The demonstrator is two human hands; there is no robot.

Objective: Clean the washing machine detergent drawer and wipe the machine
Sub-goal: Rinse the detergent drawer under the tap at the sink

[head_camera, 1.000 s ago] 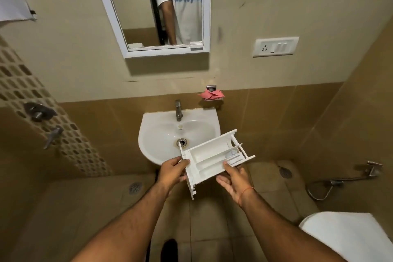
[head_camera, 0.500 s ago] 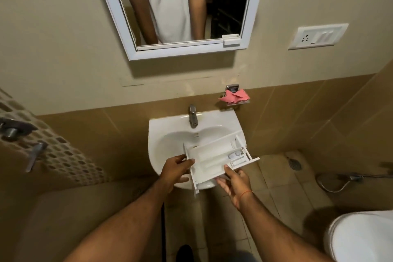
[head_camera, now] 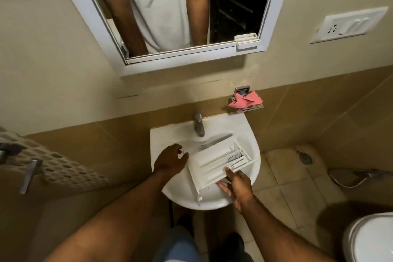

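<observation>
The white plastic detergent drawer (head_camera: pixel 214 164), with several compartments, lies tilted across the bowl of the white wash basin (head_camera: pixel 251 134), just below the metal tap (head_camera: pixel 198 124). My right hand (head_camera: pixel 238 183) holds its near right edge, thumb on top and fingers underneath. My left hand (head_camera: pixel 170 160) is at the drawer's left end over the bowl, fingers curled downward; whether it grips the drawer is hidden. A crumpled pink cloth (head_camera: pixel 246 100) sits on a metal wall holder above the basin's right side.
A white-framed mirror (head_camera: pixel 265 17) hangs above the basin, reflecting a person's torso. A switch socket (head_camera: pixel 348 25) is on the right wall. A toilet (head_camera: pixel 370 238), spray hose (head_camera: pixel 350 176) and floor drain (head_camera: pixel 305 156) are at the right. A wall tap (head_camera: pixel 29 172) sticks out on the left.
I have stepped up to the basin and lowered the drawer from in front of it down into the bowl. My left hand has shifted off the drawer's end toward the left.
</observation>
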